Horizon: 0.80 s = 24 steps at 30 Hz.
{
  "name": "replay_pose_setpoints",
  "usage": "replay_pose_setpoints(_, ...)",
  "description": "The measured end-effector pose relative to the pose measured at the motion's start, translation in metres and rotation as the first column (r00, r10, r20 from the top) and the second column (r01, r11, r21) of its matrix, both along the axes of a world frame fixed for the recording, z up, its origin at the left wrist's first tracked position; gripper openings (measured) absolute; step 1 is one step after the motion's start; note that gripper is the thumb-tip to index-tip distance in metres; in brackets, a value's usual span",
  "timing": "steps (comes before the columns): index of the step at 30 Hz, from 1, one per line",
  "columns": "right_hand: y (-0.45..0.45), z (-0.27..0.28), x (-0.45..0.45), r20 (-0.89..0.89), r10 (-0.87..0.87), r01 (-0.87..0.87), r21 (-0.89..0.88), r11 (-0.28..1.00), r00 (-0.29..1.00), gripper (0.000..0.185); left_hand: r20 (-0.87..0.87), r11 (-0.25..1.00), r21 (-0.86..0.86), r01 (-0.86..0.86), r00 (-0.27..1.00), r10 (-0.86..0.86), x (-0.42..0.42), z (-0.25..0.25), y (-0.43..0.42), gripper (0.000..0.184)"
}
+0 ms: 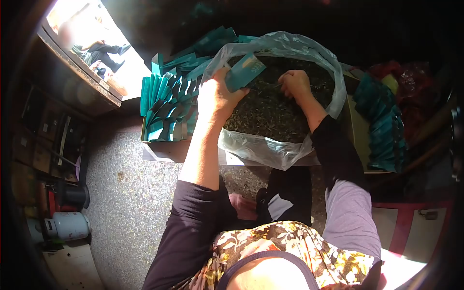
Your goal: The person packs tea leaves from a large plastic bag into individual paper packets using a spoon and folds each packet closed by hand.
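Note:
A wide container lined with a clear plastic bag (256, 151) holds dark, loose dried leaves (266, 113). Over its left side, my left hand (216, 96) grips a small teal packet (245, 72), tilted, with pale printing on it. My right hand (295, 85) is closed over the leaves, right of the packet; a thin, pale thing shows at its fingertips, too small to make out. Many teal packets (166, 104) stand packed in a box just left of the bag.
Another box with teal packets (382, 123) is on the right, beside red plastic (418, 96). A white gas cylinder (71, 225) stands on the left. Beyond the wooden counter (79, 67), a seated person (99, 53) shows in bright light.

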State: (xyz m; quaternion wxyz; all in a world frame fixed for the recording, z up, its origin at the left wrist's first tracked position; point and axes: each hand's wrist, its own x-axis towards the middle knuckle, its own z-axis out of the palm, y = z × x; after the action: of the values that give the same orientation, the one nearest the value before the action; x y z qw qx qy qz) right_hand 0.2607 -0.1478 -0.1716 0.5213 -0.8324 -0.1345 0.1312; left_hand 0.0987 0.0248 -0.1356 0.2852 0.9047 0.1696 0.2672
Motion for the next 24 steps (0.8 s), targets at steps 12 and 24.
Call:
replay_pose_setpoints(12,-0.03,0.046,0.012,-0.045,0.009,0.002,0.252,0.968,0.999,0.019,-0.01,1.0,0.012,-0.001,1.0,0.001,-0.001,0.0,-0.003,0.065)
replay_pose_setpoints(24,-0.018,0.092,-0.008,0.111,0.067,-0.089,0.21,0.974,0.992,0.017,-0.005,0.989,0.146,0.005,1.0,-0.004,-0.001,0.005,-0.018,0.062)
